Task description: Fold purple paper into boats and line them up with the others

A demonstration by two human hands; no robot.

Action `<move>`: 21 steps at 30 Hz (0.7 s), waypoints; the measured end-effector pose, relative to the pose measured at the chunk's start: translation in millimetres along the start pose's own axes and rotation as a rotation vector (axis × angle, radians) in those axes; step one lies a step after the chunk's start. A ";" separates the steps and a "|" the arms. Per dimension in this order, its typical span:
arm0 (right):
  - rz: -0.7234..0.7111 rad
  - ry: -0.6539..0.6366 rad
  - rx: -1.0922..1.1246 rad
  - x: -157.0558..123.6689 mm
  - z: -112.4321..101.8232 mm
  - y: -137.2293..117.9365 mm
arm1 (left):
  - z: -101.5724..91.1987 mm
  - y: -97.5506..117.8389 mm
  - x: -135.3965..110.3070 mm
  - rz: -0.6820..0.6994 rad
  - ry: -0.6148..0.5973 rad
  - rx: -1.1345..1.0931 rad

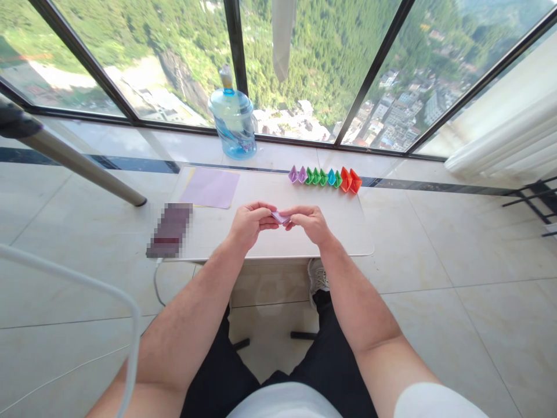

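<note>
Between my two hands, over the middle of the white table, is a small folded piece of purple paper. The fingers of my left hand pinch its left end. My right hand pinches the right end, thumb on top. At the table's back right stands a row of folded paper boats: purple ones, green ones, a blue one and orange-red ones. A stack of flat purple paper sheets lies at the back left, a yellow edge showing beneath.
A phone-like dark object, blurred out, lies at the table's left edge with a cable below it. Behind the table a blue water jug stands by the windows. A slanted pole and a white curved tube are at left.
</note>
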State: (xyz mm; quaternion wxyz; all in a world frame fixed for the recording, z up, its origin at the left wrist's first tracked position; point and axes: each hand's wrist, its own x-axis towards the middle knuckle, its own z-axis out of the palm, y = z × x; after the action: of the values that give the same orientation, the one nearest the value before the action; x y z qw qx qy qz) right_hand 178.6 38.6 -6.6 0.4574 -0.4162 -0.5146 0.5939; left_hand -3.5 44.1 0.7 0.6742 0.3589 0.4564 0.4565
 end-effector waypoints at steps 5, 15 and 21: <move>-0.010 0.045 -0.069 2.6 2.0 3.2 | 1.4 -0.5 0.3 0.104 0.029 0.118; -0.012 0.152 -0.163 4.0 -2.0 7.9 | 3.8 -5.7 2.5 0.173 0.014 0.287; -0.030 0.145 -0.210 3.6 1.4 9.5 | 4.7 -9.1 3.4 0.169 0.062 0.286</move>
State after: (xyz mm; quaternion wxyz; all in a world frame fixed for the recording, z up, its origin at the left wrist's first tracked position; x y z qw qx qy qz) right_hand 175.3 41.3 -15.9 0.4562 -0.4958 -0.5457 0.4982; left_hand 4.1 44.0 -6.9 0.5610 0.4740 0.5054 0.4529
